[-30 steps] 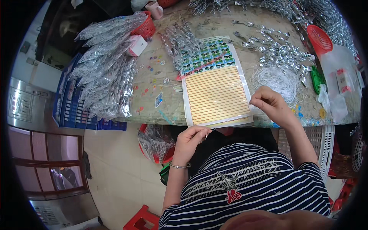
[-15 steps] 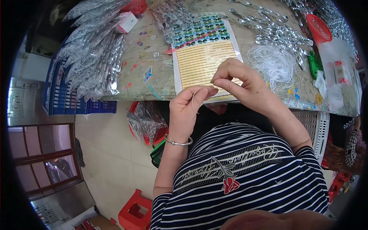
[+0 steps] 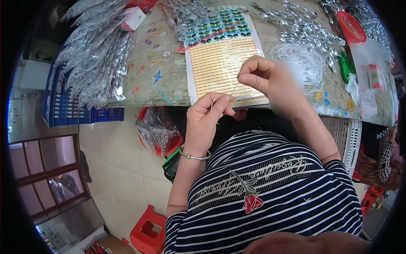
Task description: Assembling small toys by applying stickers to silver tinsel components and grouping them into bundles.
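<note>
My left hand (image 3: 207,116) is closed, thumb and forefinger pinching a thin white string (image 3: 234,89). A loop of that string hangs over the fingers. Up and to the right, my right hand (image 3: 272,84) pinches the other stretch, which runs taut between the two hands; part of this hand is blurred. Both hands are above the table's near edge, in front of a sheet (image 3: 224,67) with rows of green-and-black ovals on top and yellow stripes below. Right of the sheet lies a tangled heap of white string (image 3: 302,63).
Silver twisted strips (image 3: 300,29) lie at the far right, beside a red basket (image 3: 352,27) and a green tool (image 3: 347,67). Bagged silver pieces (image 3: 93,55) fill a blue crate (image 3: 63,110) at left. Below are a red bin (image 3: 173,146) and a red stool (image 3: 148,228).
My right hand has moved up, away from the left, drawing the string out between them. The left hand keeps its pinch, and the view has shifted slightly.
</note>
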`<state>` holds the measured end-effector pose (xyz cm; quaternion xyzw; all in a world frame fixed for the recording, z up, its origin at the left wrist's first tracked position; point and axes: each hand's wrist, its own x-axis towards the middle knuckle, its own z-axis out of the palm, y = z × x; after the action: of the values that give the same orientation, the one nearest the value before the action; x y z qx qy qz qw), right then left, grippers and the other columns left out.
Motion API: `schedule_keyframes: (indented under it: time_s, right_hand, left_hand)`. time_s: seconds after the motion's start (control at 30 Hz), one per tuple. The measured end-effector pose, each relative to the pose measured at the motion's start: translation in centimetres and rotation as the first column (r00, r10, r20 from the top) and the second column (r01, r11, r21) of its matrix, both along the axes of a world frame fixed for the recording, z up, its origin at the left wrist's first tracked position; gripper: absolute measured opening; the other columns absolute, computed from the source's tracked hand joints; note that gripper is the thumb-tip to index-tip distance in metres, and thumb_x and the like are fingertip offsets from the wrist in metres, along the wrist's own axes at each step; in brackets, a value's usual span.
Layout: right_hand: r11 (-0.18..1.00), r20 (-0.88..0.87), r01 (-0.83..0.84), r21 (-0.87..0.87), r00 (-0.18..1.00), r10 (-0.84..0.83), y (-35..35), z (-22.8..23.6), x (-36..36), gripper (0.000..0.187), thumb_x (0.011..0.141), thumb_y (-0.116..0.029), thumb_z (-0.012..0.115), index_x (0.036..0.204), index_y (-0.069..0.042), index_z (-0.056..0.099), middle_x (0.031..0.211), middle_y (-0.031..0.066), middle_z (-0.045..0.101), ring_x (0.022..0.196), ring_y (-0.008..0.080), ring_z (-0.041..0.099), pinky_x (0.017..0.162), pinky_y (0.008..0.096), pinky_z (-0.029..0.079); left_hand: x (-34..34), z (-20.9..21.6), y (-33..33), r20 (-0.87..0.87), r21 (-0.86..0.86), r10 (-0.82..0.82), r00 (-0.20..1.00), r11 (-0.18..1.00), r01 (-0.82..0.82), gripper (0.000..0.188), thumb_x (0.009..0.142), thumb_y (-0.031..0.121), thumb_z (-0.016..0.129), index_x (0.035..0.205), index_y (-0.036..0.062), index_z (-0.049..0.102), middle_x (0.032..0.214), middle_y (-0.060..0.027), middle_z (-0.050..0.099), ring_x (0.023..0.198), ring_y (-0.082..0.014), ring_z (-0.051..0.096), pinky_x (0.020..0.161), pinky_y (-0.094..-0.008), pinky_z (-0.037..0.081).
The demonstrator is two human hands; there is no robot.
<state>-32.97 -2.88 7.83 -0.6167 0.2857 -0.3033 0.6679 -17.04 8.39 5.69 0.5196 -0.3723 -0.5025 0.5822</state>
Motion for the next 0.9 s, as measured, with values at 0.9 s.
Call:
schedule_keyframes:
  time_s: [0.9]
  right_hand:
    - [0.979, -0.066, -0.124, -0.164, 0.991, 0.115, 0.9, 0.0, 1.1, 0.009, 0.084, -0.007, 0.067, 0.091, -0.001, 0.068, 0.100, 0.0068, 0.065, 0.087, 0.0133, 0.059, 0.082, 0.0276, 0.047]
  left_hand:
    - [0.4, -1.7, 0.3, -0.153, 0.104, -0.060, 0.986, 0.992, 0.077, 0.022, 0.091, 0.015, 0.061, 0.101, -0.0038, 0.065, 0.091, -0.0096, 0.068, 0.083, -0.0146, 0.065, 0.079, -0.0265, 0.052]
